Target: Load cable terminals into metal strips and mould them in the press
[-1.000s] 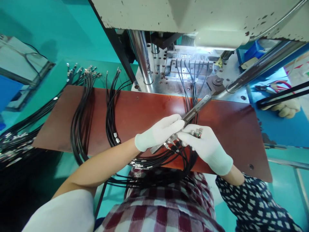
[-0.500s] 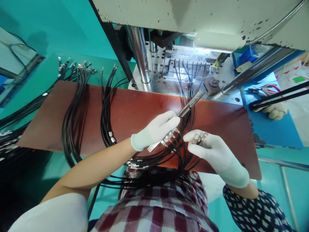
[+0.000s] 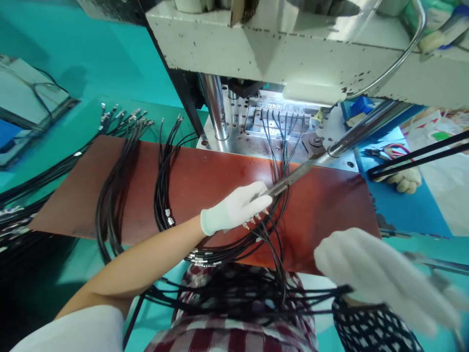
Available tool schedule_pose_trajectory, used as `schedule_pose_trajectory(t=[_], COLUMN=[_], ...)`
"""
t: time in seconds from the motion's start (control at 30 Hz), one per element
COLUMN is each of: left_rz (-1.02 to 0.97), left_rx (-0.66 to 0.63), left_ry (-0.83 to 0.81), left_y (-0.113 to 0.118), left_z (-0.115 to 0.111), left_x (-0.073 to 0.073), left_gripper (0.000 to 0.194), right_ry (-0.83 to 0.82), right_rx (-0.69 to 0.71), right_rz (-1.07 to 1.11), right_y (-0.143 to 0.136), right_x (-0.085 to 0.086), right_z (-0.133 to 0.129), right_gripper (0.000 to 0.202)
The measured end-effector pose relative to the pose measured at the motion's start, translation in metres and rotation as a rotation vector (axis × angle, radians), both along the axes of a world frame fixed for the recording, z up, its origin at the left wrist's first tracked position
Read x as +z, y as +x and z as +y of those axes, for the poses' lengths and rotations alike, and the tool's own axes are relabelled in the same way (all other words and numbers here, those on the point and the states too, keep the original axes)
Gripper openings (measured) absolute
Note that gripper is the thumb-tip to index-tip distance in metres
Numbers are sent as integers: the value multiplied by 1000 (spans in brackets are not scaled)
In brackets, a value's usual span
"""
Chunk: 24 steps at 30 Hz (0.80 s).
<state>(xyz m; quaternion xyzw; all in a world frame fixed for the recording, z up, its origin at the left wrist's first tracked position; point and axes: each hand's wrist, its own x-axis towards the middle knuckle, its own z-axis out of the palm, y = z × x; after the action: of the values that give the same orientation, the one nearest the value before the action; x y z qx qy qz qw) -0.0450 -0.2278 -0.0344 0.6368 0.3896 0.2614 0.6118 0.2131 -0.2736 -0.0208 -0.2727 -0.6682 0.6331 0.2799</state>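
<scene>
My left hand [image 3: 244,208], in a white glove, is closed round a long flat metal bar [image 3: 289,180] that slants up to the right over the reddish-brown board. Small metal connectors [image 3: 256,217] with black cables hang along the bar's lower part, just below the fingers. At the lower right, my right hand [image 3: 384,274], also gloved, is blurred by motion, and its fingers are smeared. Black cables [image 3: 282,297] run across my lap toward the right wrist. Whether that hand holds anything cannot be made out.
A press with metal posts [image 3: 216,107] stands beyond the board [image 3: 220,171], with cables in its lit fixture [image 3: 274,122]. Cable bundles [image 3: 163,190] lie over the board's left part. Pliers [image 3: 381,152] and a glove [image 3: 405,181] lie on a blue surface at right.
My right hand has moved away from the bar to the lower right; the connectors it pinched are no longer visible there. The bar's far end has dropped lower in view. The camera view has shifted upward.
</scene>
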Motion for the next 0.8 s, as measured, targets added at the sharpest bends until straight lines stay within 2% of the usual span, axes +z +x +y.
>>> schedule_pose_trajectory(t=[0.07, 0.13, 0.2, 0.27, 0.37, 0.47, 0.6, 0.8], left_rz=[-32, -98, -150, -177, -204, -229, -224, -178], left_rx=[-65, -84, -66, -46, -43, -46, -45, -78], left_ry=[-22, -91, -100, -62, -78, -150, -194, -66], left_y=[1, 2, 4, 5, 6, 5, 5, 2], left_z=[-1, -2, -2, 0, 1, 0, -1, 3], left_x=[-2, -4, -7, -9, -11, -10, -8, -3], left_gripper=[41, 42, 43, 43, 44, 44, 46, 45], right_ry=[-68, -251, -422, -468, -386, -282, -137, -93], right_rx=[-218, -463, -579, -542, -428, -333, -339, -337], right_rz=[28, 12, -36, -55, -134, -335, -466, -498], right_y=[-6, -19, -33, -44, -51, -54, -58, -59], right_x=[-1, -3, -3, 0, 11, 18, 15, 14], right_z=[6, 13, 20, 25, 29, 31, 31, 31], right_gripper=[61, 45, 35, 35, 33, 33, 39, 42])
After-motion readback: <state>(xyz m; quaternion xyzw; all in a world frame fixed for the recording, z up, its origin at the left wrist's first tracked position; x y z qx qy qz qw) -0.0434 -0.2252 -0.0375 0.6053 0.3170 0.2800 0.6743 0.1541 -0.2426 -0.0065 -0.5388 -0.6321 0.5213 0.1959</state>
